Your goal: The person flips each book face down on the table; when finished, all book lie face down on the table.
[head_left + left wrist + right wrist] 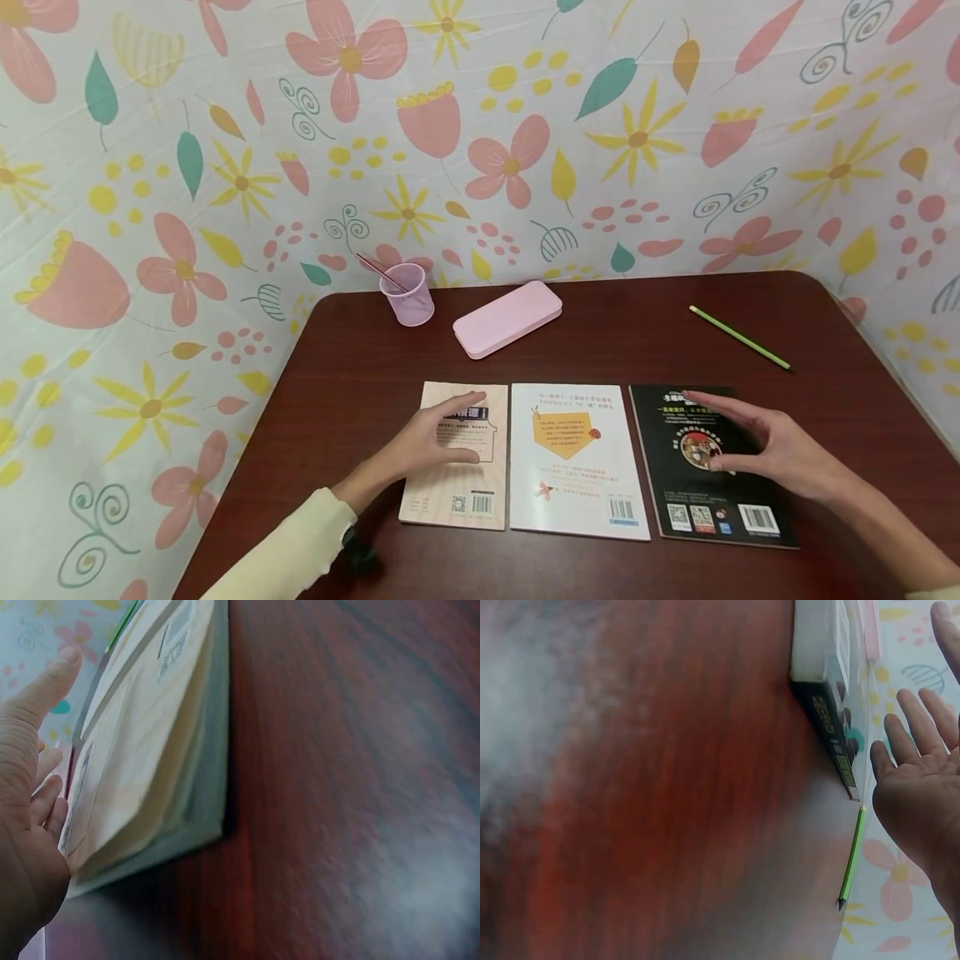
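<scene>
Three books lie side by side, back covers up. My left hand [427,437] is over the beige book [450,492] on the left, fingers extended and thumb apart; in the left wrist view that hand [30,795] is beside the thick beige book [142,742]. In the middle lies a white book [573,467], with neither hand on it. Above the black book [705,483] on the right is my right hand [783,450], fingers spread and holding nothing. The right wrist view shows that open palm [930,787] near the black book's spine [829,724]. Contact with the covers cannot be told.
Behind the books, a pink pencil case [508,319] lies on the dark wooden table [360,367]. A lilac cup [411,300] with a pencil in it stands to its left. A green pencil [738,337] lies at the back right. A flowered cloth [510,108] hangs behind.
</scene>
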A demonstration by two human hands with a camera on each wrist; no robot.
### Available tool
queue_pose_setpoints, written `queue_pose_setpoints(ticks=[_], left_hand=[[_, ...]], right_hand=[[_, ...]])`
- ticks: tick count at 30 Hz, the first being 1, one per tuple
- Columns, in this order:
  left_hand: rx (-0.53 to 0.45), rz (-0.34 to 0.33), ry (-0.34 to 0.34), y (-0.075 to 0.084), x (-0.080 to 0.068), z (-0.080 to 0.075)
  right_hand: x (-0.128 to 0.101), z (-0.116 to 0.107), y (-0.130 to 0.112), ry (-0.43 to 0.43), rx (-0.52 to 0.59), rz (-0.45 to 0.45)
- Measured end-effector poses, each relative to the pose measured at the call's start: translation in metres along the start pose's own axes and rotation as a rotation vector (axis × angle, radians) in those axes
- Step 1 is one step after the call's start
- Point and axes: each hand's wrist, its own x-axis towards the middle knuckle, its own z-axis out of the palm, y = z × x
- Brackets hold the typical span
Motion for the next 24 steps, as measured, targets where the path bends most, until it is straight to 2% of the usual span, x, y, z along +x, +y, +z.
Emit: queue_pose_setpoints(ticks=[7, 13, 18, 24], left_hand=[[0.099, -0.018, -0.019, 0.001, -0.012, -0.005], [0.165, -0.024, -0.025, -0.001, -0.019, -0.003], [0.212, -0.035, -0.038, -0.002, -0.022, 0.000], [0.219, -0.028, -0.035, 0.000, -0.022, 0.001]], right_hand=[[-0.002, 0.005, 0.001, -0.052, 0.005, 0.008], [-0.005, 0.011, 0.002, -0.035, -0.173, 0.006], [-0.004, 0.015, 0.005, -0.041, -0.318, -0.069], [-0.002, 0.018, 0.008, -0.047, -0.377, -0.130]])
